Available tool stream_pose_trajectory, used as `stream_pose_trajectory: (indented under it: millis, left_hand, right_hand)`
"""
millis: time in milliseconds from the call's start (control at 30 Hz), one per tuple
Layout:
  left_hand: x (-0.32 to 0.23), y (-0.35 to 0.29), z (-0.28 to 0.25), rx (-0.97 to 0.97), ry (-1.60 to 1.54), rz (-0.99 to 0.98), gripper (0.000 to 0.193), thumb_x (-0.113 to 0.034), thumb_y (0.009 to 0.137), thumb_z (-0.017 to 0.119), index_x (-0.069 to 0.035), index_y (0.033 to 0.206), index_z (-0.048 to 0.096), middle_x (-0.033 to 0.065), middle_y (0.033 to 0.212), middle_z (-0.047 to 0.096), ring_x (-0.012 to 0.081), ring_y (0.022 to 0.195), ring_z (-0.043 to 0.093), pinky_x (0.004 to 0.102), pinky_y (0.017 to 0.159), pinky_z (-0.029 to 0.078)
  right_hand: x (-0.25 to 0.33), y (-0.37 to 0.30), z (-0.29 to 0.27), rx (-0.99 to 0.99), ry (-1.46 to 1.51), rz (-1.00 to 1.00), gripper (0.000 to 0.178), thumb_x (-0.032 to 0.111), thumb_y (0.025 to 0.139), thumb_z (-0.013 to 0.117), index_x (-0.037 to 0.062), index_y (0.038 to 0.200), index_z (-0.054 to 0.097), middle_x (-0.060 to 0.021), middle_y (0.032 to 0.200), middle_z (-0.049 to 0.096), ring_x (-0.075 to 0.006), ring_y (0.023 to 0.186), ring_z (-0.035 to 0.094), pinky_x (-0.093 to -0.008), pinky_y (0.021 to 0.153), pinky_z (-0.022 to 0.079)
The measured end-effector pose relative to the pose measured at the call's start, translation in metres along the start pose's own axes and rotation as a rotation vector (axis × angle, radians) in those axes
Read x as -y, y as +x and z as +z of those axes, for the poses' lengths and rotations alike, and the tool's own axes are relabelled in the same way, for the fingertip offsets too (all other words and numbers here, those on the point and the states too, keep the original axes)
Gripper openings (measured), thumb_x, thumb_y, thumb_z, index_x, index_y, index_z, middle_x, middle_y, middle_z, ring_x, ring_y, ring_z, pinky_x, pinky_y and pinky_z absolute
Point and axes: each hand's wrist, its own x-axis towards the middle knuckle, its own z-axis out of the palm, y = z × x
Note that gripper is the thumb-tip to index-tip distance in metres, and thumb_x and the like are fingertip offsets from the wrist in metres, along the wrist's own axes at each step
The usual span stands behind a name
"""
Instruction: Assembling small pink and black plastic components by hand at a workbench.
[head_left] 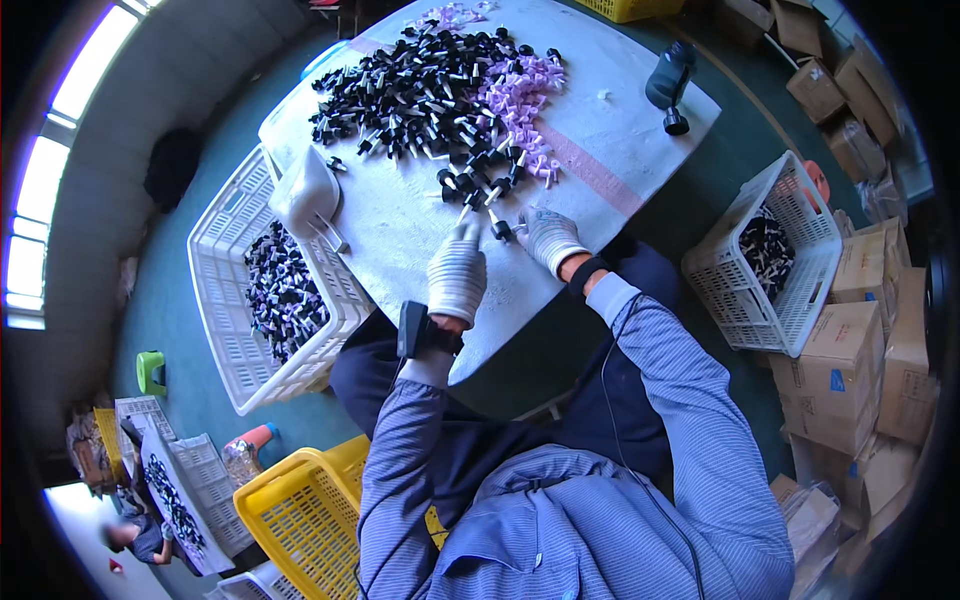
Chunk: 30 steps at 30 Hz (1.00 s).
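Note:
Both my hands wear white knit gloves and rest on a white table (400, 215). My left hand (457, 272) is closed around a small part whose white stem pokes out at the fingertips. My right hand (547, 238) pinches a small black dropper cap (499, 229) between the two hands. Just beyond my fingers lie a few loose black caps with white stems (468, 188). Farther back spreads a big heap of black caps (415, 90), with a smaller heap of pale purple parts (517, 95) to its right.
A white basket (225, 300) holding dark assembled parts stands at the table's left; another white basket (800, 250) sits on the right. A yellow basket (300, 510) is by my left knee. Cardboard boxes (850, 370) stack at right. A dark bottle (670, 85) lies on the far table corner.

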Motion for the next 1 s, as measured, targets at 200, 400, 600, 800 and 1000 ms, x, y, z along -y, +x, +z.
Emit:
stream_pose_trajectory:
  millis: [200, 400, 600, 800, 1000]
  left_hand:
    - [-0.002, 0.032, 0.028, 0.156, 0.056, 0.281, 0.038, 0.002, 0.081, 0.054, -0.011, 0.116, 0.055, 0.0152, 0.119, 0.059, 0.0346, 0.099, 0.063, 0.0446, 0.08, 0.053]
    - [0.003, 0.024, 0.036, 0.213, -0.07, 0.064, 0.034, -0.008, 0.084, 0.06, -0.008, 0.118, 0.057, 0.0167, 0.11, 0.062, 0.0368, 0.098, 0.063, 0.0434, 0.082, 0.052]
    - [0.013, -0.029, 0.045, 0.118, -0.663, -0.204, 0.036, -0.017, 0.091, 0.064, -0.004, 0.124, 0.057, 0.0129, 0.103, 0.068, 0.0202, 0.094, 0.065, 0.0331, 0.084, 0.051]
    - [0.009, -0.052, 0.044, -0.038, -0.717, -0.231, 0.038, -0.017, 0.092, 0.063, -0.005, 0.127, 0.055, 0.0122, 0.104, 0.068, 0.019, 0.095, 0.065, 0.0319, 0.086, 0.05]
    - [0.015, -0.056, 0.056, -0.074, -0.721, -0.215, 0.037, -0.013, 0.09, 0.064, -0.003, 0.125, 0.056, 0.0157, 0.102, 0.066, 0.0245, 0.087, 0.065, 0.0353, 0.082, 0.051]
  right_hand:
    - [0.0, -0.004, 0.007, -0.042, 0.033, 0.013, 0.027, 0.028, 0.09, 0.057, 0.0111, 0.11, 0.059, -0.0175, 0.106, 0.067, -0.0369, 0.099, 0.063, -0.0465, 0.086, 0.049]
    - [-0.008, -0.008, 0.003, -0.003, 0.202, -0.047, 0.026, 0.029, 0.092, 0.056, 0.009, 0.107, 0.065, -0.0173, 0.101, 0.068, -0.0374, 0.098, 0.064, -0.0454, 0.085, 0.049]
    - [-0.005, -0.013, 0.01, -0.017, 0.424, -0.177, 0.026, 0.026, 0.095, 0.056, 0.0083, 0.109, 0.068, -0.0152, 0.101, 0.069, -0.0301, 0.089, 0.067, -0.0382, 0.081, 0.051]
    - [0.015, -0.029, 0.016, 0.076, 0.649, -0.225, 0.025, 0.018, 0.096, 0.057, 0.0066, 0.115, 0.066, -0.0064, 0.098, 0.07, -0.0135, 0.075, 0.061, -0.0291, 0.072, 0.051]
    - [0.024, -0.037, 0.005, 0.067, 0.635, -0.226, 0.026, 0.022, 0.095, 0.058, 0.0066, 0.115, 0.066, -0.0086, 0.095, 0.07, -0.0157, 0.077, 0.063, -0.0297, 0.074, 0.051]
